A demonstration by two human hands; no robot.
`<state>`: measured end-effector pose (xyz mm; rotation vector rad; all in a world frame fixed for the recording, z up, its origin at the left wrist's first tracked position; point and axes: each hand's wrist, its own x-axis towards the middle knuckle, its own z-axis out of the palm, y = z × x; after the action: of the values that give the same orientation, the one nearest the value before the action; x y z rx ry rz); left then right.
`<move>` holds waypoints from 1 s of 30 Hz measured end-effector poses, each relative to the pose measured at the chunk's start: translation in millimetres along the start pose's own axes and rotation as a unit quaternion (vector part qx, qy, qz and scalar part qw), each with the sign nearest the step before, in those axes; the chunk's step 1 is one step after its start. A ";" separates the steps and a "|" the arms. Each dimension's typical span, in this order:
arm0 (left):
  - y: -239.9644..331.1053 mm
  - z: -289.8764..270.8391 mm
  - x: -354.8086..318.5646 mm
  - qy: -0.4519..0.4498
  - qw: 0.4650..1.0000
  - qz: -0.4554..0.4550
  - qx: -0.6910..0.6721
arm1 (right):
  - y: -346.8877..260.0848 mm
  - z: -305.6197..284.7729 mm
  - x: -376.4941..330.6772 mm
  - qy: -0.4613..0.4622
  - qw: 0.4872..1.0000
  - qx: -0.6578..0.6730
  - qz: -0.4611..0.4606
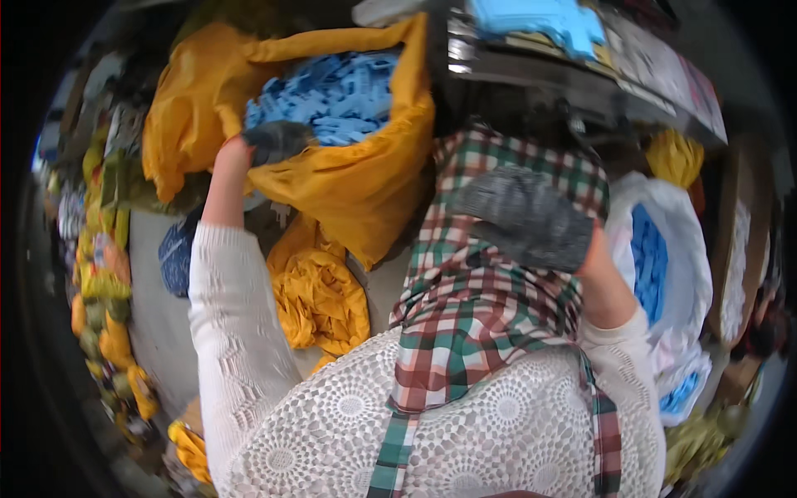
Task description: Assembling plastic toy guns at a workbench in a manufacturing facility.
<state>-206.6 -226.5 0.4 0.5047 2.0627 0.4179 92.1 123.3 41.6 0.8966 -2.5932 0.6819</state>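
Note:
My left hand point(278, 143), in a dark grey knit glove, is closed on the near rim of a large yellow sack point(357, 195) at the upper left. Inside that sack lies a heap of small light-blue plastic pieces point(332, 95). Over the checked apron point(465, 307) on my lap is my right hand point(527, 217), in a matching glove. Its fingers are stretched out toward the left, and nothing shows in them. Both hands are slightly blurred.
Ahead on the right stands a dark machine or bench point(564, 83) with light-blue moulded parts point(540, 21) on top. A white sack point(697, 249) of blue pieces is at my right. Crumpled yellow sacking point(324, 299) lies on the floor, and several bundles line the far left.

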 end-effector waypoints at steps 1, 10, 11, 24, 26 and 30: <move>41.1 18.3 -4.6 0.103 0.986 -0.016 0.127 | 3.4 -17.9 -29.7 -0.003 0.998 -0.001 0.055; 135.3 147.1 -36.4 0.648 0.684 0.323 0.089 | -7.8 -151.4 -293.7 0.150 0.820 -0.195 0.517; 136.9 160.6 -25.3 0.636 0.688 0.342 0.079 | -15.0 -162.1 -309.0 0.096 0.776 -0.240 0.575; 187.9 228.5 -6.8 0.127 0.940 0.225 0.224 | 95.6 -22.6 -412.4 -0.170 0.491 -0.045 0.853; 184.5 232.3 -1.5 0.101 0.951 0.203 0.209 | 97.7 -2.8 -416.8 -0.185 0.509 -0.130 0.830; 177.3 221.4 10.8 0.083 0.949 0.251 0.170 | 109.2 5.3 -374.4 -0.295 0.546 -0.109 0.777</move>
<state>11.9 -48.4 -33.2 1.2549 2.1660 0.4077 303.9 380.4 -161.4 -1.9428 -3.2811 0.2446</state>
